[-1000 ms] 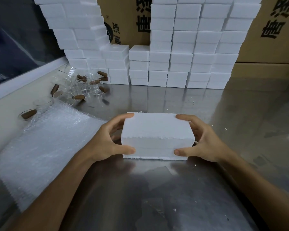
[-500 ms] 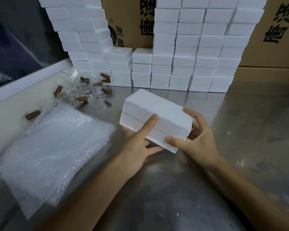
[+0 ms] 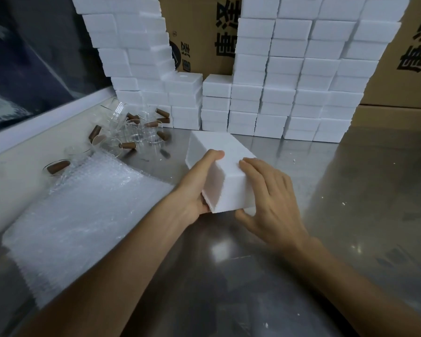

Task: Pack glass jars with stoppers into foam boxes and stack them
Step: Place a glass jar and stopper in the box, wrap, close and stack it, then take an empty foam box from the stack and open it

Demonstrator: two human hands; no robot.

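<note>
On the left of the steel surface (image 3: 253,276) lies a sheet of bubble wrap (image 3: 83,215), and beyond it, at about ten o'clock from the hands, the glass jars (image 3: 131,132) with their brown stoppers lie in a loose heap. The left hand (image 3: 195,188) grips the foam box (image 3: 219,171) from the left, thumb up on its top edge and palm under its near corner. The box is closed and lifted off the surface, tilted, with its long axis running from about five o'clock near the hands toward eleven o'clock. The right hand (image 3: 267,195) holds it from the right, fingers laid over the top and thumb curled under the near end. The stacks of foam boxes (image 3: 289,93) stand at twelve o'clock, well apart from the held box, with cardboard cartons (image 3: 204,32) behind. I judge the next move is forward, to the low column at twelve o'clock; both hands are equally near.
</note>
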